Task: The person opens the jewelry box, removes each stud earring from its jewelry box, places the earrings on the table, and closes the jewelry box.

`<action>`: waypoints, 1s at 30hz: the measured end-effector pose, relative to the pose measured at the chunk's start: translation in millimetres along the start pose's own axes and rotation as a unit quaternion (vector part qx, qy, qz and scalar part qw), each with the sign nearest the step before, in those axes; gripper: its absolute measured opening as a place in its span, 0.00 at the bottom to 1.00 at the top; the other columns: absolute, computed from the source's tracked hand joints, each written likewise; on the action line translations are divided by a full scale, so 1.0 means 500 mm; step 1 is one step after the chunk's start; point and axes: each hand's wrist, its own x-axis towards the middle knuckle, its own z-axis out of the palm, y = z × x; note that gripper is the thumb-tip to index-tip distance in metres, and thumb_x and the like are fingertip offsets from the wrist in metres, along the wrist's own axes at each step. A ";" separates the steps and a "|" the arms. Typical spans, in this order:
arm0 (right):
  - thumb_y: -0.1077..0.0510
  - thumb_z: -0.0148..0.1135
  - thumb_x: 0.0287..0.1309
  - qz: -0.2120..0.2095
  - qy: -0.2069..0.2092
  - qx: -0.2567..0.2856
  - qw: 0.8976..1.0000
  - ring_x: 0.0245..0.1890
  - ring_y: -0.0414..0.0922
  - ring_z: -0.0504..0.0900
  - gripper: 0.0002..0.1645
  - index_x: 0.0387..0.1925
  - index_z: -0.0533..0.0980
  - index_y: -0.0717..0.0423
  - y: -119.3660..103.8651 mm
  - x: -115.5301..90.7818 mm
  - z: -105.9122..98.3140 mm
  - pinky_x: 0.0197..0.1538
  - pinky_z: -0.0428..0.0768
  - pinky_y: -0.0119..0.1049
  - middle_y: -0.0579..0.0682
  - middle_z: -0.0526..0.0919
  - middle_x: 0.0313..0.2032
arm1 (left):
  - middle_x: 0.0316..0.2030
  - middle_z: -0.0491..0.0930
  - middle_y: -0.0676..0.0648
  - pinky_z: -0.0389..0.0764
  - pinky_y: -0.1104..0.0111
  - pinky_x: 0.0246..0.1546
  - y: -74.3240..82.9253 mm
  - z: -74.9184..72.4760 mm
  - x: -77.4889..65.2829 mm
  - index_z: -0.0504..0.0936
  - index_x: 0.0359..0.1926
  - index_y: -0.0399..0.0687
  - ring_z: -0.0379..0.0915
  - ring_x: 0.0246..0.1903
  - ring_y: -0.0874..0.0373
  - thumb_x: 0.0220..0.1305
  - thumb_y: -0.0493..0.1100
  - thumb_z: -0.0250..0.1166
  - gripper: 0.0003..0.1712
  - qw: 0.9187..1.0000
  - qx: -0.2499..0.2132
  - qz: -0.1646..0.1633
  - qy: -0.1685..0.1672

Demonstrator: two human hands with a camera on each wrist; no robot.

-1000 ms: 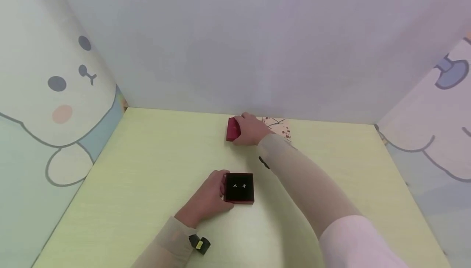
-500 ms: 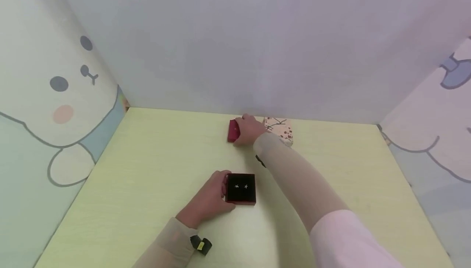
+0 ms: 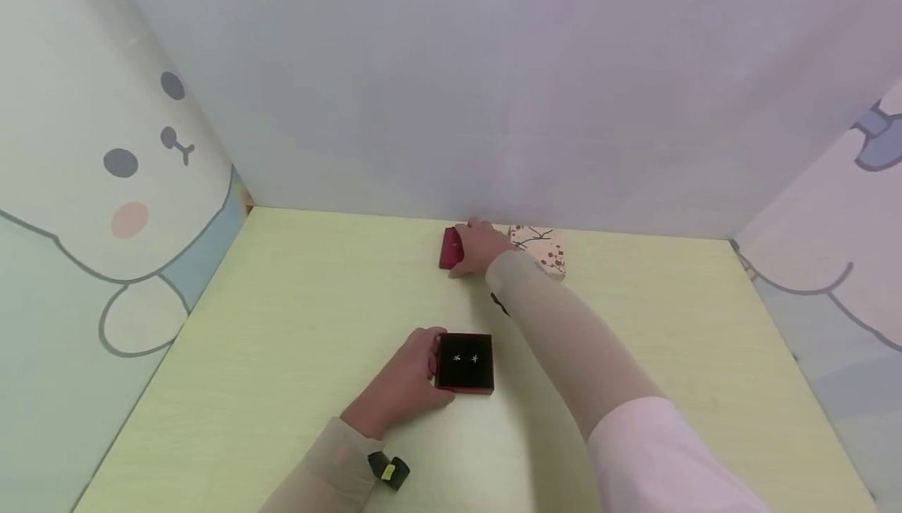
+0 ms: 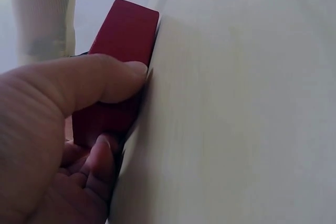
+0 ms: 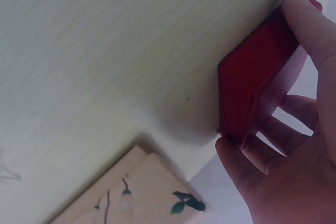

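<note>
My left hand point(image 3: 405, 380) grips the left side of an open red jewelry box point(image 3: 468, 390), thumb at the near side and fingers at the far side. Two small star-shaped earrings point(image 3: 474, 359) sit on its black insert. In the left wrist view the thumb lies along the red box wall point(image 4: 126, 30), close to the table. Farther back, my right hand point(image 3: 482, 247) holds a red box lid point(image 3: 450, 250) at the table's back edge and hides part of it. The right wrist view shows the thumb on one end of the lid point(image 5: 257, 61) and fingertips at the other.
A pale box with a branch-and-blossom print point(image 3: 539, 251) lies just right of the right hand, partly under the forearm in the head view. A plain back wall point(image 3: 451, 106) rises behind the table point(image 3: 296, 286). Cartoon-printed panels stand on both sides.
The right forearm has shifted slightly left, so more of the printed box shows. Both hands keep their holds on the box and the lid. The head view has turned a little.
</note>
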 end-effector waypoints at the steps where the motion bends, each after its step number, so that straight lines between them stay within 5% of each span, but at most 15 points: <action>1: 0.32 0.79 0.47 0.002 -0.002 0.005 1.000 0.58 0.52 0.71 0.61 0.76 0.62 0.48 0.001 0.000 0.000 0.55 0.80 0.51 0.53 0.70 0.63 | 0.45 0.70 0.53 0.77 0.66 0.41 0.000 0.000 0.000 0.65 0.70 0.46 0.70 0.40 0.58 0.48 0.43 0.81 0.49 1.000 -0.001 0.000 -0.001; 13: 0.29 0.79 0.43 -0.017 0.035 0.019 0.999 0.64 0.53 0.68 0.68 0.80 0.56 0.45 0.015 -0.021 -0.016 0.62 0.76 0.52 0.54 0.67 0.70 | 0.46 0.70 0.52 0.78 0.66 0.41 0.002 -0.001 0.006 0.64 0.71 0.43 0.71 0.40 0.58 0.48 0.42 0.81 0.51 1.000 -0.003 -0.006 -0.007; 21: 0.35 0.78 0.50 -0.057 0.034 0.074 0.995 0.67 0.53 0.65 0.64 0.80 0.56 0.47 -0.006 -0.103 -0.063 0.61 0.77 0.51 0.55 0.63 0.73 | 0.54 0.71 0.48 0.80 0.57 0.54 0.016 -0.004 0.009 0.65 0.71 0.44 0.71 0.47 0.55 0.49 0.41 0.81 0.50 1.000 0.022 -0.012 -0.014; 30: 0.38 0.73 0.59 -0.090 0.066 0.185 0.976 0.69 0.51 0.67 0.50 0.76 0.64 0.52 -0.016 -0.209 -0.045 0.70 0.68 0.50 0.52 0.71 0.70 | 0.54 0.73 0.46 0.79 0.57 0.56 0.024 -0.014 0.019 0.67 0.68 0.41 0.71 0.47 0.54 0.46 0.40 0.81 0.49 0.999 0.046 0.010 0.000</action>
